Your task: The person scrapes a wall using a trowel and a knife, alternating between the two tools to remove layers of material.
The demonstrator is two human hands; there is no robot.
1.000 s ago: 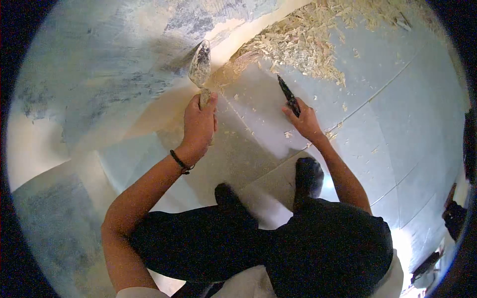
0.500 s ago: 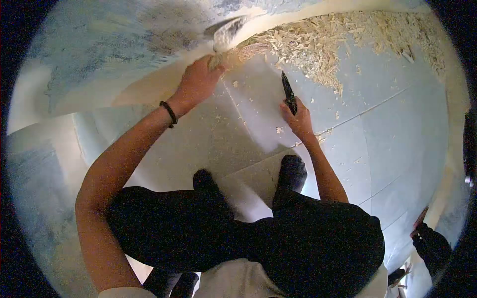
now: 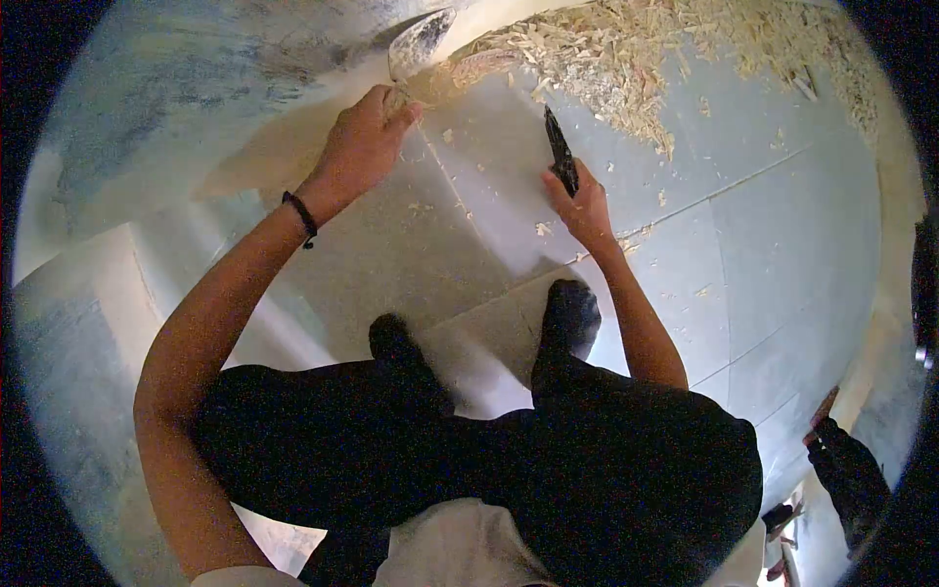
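Note:
My left hand [image 3: 364, 137], a dark braided band on its wrist, is closed at the foot of the wall. Between its thumb and fingers shows a small pale bunch of wood shavings [image 3: 395, 100]. My right hand [image 3: 584, 203] is wrapped round the lower end of a slim, black, pointed knife-like tool [image 3: 558, 147]. The tool's tip points away from me, close to the edge of a heap of wood shavings [image 3: 616, 73] on the floor. Just beyond my left hand, a whitish, dark-speckled lump [image 3: 419, 44] rests against the wall.
Grey floor tiles [image 3: 782, 245] with pale joints carry scattered shavings. A blue-grey painted wall [image 3: 196, 88] curves along the left and far side. My feet in dark socks [image 3: 570, 315] are between my arms. Another person's dark-clothed leg [image 3: 846, 479] shows at the lower right.
My left hand has drawn back a little to the left, away from the speckled lump, with the pale bunch still in it. The right hand keeps the black tool; the whole view has shifted slightly.

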